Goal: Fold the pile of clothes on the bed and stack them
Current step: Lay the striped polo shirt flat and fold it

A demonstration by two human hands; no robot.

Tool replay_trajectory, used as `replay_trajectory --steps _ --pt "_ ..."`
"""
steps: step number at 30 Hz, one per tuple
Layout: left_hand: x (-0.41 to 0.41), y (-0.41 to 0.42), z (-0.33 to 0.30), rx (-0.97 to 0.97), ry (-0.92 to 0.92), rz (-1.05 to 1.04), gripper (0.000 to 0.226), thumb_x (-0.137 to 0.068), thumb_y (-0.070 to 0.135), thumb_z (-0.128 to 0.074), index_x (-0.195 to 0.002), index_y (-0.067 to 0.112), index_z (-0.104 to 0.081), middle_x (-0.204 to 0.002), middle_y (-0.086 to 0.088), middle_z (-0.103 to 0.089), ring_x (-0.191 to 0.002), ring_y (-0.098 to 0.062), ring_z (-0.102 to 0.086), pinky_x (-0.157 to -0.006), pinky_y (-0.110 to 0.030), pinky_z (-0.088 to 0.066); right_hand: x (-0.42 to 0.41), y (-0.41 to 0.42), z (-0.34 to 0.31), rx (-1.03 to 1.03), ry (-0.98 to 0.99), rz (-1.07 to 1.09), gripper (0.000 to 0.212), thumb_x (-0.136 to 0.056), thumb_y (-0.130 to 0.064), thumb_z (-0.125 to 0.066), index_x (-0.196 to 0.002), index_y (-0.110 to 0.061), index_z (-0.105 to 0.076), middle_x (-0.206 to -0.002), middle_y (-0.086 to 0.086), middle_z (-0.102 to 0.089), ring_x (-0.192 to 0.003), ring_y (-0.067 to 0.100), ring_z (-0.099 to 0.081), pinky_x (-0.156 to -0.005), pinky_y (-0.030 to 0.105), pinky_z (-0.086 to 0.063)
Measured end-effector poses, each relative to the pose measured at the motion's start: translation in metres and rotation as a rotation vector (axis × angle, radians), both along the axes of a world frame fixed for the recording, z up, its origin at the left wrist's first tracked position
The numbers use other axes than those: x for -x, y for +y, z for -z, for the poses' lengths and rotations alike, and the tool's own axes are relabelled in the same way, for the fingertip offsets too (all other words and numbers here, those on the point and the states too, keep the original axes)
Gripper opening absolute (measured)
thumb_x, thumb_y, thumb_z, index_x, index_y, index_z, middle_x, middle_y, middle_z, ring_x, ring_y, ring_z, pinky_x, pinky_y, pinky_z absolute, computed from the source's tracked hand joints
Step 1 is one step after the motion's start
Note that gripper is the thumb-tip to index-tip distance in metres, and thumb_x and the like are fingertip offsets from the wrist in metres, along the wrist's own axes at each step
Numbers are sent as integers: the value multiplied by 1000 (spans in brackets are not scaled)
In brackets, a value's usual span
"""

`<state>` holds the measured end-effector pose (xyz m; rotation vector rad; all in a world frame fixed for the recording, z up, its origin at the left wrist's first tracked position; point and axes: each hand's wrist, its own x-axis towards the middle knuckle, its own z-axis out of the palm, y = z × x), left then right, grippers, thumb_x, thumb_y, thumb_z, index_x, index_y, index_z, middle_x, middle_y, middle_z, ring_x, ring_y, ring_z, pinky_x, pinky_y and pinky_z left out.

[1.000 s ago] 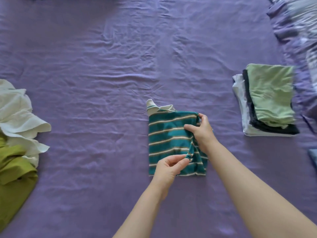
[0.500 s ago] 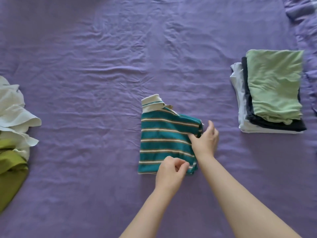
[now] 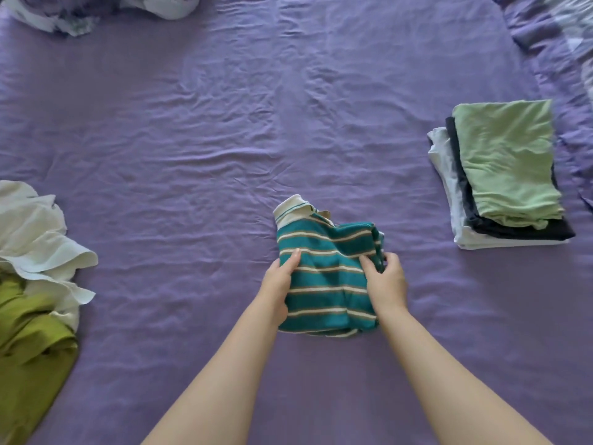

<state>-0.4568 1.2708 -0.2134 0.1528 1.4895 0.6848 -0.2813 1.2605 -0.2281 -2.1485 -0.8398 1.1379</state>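
From the head camera, a folded teal shirt [image 3: 327, 277] with white and tan stripes sits just below the middle of the frame, on the purple sheet of the bed [image 3: 224, 139]. Its white collar points up and to the left. The left hand [image 3: 278, 285] grips the shirt's left edge, thumb on top of the fabric and the other fingers tucked underneath out of sight. The right hand [image 3: 386, 284] grips the right edge, fingers curled over the bunched layers there, thumb pressing on the top face. The shirt lies between the two grips, its near edge reaching down between the wrists; whether it is lifted off the sheet or resting on it cannot be told.

At the right of the frame, well apart from the shirt, stands a stack [image 3: 500, 178] of folded clothes: a light green piece on top, a dark one under it, a white one at the bottom. At the left edge lies an unfolded pile [image 3: 35, 268], white fabric above olive green fabric. In the upper left corner is a crumpled white and purple patterned cloth [image 3: 96, 11]. In the upper right corner a purple blanket [image 3: 552, 43] lies rumpled.
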Motion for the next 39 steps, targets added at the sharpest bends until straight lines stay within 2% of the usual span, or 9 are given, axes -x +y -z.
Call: replay_trajectory --steps 5,9,16,26,30,32,35,37,39 --pt "-10 11 -28 -136 -67 82 32 -91 43 -58 -119 28 -58 -110 -3 -71 -99 -27 -68 -89 -47 -54 -23 10 -41 -155 8 11 20 -87 -33 -66 -99 -24 -52 -91 -4 -58 -84 16 -52 -64 25 -29" --pt "-38 30 -60 -172 -156 142 27 -92 44 -54 -114 30 -59 -103 -2 -73 -95 -26 -69 -79 -41 -56 -60 24 -79 -212 -34 31 21 -87 -37 -64 -101 -26 -52 -90 -7 -57 -84 15 -52 -66 30 -33" --pt "-127 78 -104 -188 -174 231 24 -92 41 -52 -105 23 -62 -85 -2 -75 -88 -23 -69 -68 -32 -52 -159 60 -126 -301 -51 75 14 -88 -34 -62 -98 -29 -53 -85 -16 -57 -82 12 -55 -61 21 -38" --pt "-278 151 -107 -366 -166 327 25 -98 30 -44 -116 37 -59 -104 0 -71 -100 -22 -66 -76 -35 -54 -313 134 -124 -337 -190 -11 29 -93 -22 -58 -121 -13 -57 -102 -1 -56 -97 17 -51 -76 25 -33" --pt "-309 176 -92 -333 -152 338 29 -100 31 -42 -126 38 -52 -116 -1 -64 -106 -22 -61 -86 -41 -53 -346 161 -102 -298 -192 -19 30 -95 -24 -55 -123 -15 -57 -108 4 -62 -96 20 -54 -71 22 -29" --pt "-318 182 -82 -347 -17 426 32 -100 30 -42 -132 36 -44 -115 2 -61 -102 -18 -60 -83 -39 -53 -353 171 -84 -191 -106 -76 37 -96 -22 -52 -132 -15 -51 -124 9 -60 -112 26 -54 -85 27 -37" --pt "-321 181 -57 -469 732 741 51 -96 28 -45 -144 28 -27 -131 -7 -45 -119 -26 -45 -98 -43 -45 -353 172 -54 -30 -161 -232 52 -97 -23 -49 -145 -14 -32 -144 11 -44 -129 28 -43 -103 35 -34" --pt "-326 177 -45 -633 1088 969 63 -97 39 -40 -151 33 -9 -152 -5 -17 -139 -25 -15 -114 -41 -24 -348 167 -40 -46 -342 -325 67 -97 -31 -48 -152 -17 -12 -157 11 -18 -142 27 -21 -113 38 -20" --pt "-336 175 -35 -778 1154 1187 63 -97 53 -28 -150 40 4 -159 2 11 -145 -19 18 -118 -42 5 -344 161 -28 -100 -594 -503 76 -96 -47 -40 -148 -28 13 -157 2 17 -146 21 11 -116 39 -1"
